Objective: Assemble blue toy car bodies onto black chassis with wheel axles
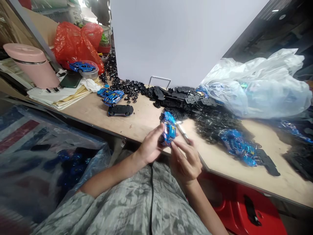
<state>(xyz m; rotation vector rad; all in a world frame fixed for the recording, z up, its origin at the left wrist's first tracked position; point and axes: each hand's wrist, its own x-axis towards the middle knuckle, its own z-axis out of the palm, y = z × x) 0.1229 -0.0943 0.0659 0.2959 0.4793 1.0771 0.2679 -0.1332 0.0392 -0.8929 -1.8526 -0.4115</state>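
Observation:
A shiny blue toy car (pixel 168 129) with black wheels is held above the table's front edge. My left hand (pixel 153 143) is closed round its left side, the thumb along the body. At the car's near end, the thumb and fingers of my right hand (pixel 187 160) are pinched together against it; any small part between them is hidden. A slim silver tool (pixel 183 131) lies just past my right fingers, its near end by the knuckles; I cannot tell whether the hand touches it. Black toy car bases (pixel 173 102) are heaped beyond the car.
Wheel sets (pixel 132 88) are strewn at the back. More blue cars (pixel 111 96) and an upturned car (pixel 120 110) sit left. Blue car bodies (pixel 237 145) lie right, near white plastic bags (pixel 264 88). A pink flask (pixel 34 65) stands far left; a red stool (pixel 239 209) is below.

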